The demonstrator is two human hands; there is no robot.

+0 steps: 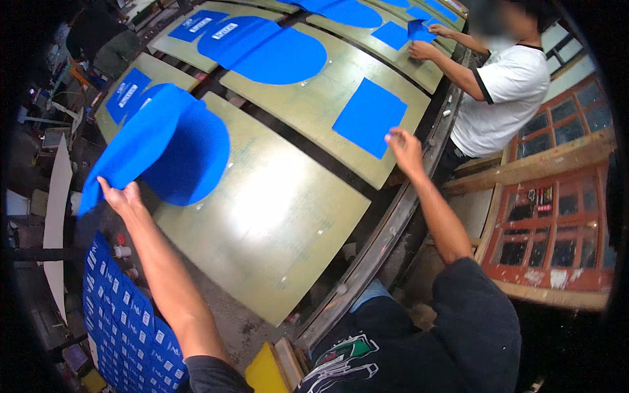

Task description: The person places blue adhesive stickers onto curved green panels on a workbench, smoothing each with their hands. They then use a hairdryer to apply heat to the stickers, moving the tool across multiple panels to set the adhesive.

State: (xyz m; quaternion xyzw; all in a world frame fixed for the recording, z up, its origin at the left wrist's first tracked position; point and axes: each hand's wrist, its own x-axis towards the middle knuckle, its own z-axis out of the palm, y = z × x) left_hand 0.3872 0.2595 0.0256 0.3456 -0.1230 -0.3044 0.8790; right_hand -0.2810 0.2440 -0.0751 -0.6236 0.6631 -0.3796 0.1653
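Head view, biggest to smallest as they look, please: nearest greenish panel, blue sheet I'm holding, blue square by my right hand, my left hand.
1. Nearest greenish panel
2. Held blue sheet
3. Blue square
4. Left hand

Left hand pinches a big blue sheet by its edge — it curves past those fingers over a shiny panel. Right hand has fingertips right by a blue square — can't tell if touching. Well beyond them, a co-worker holds another blue piece.
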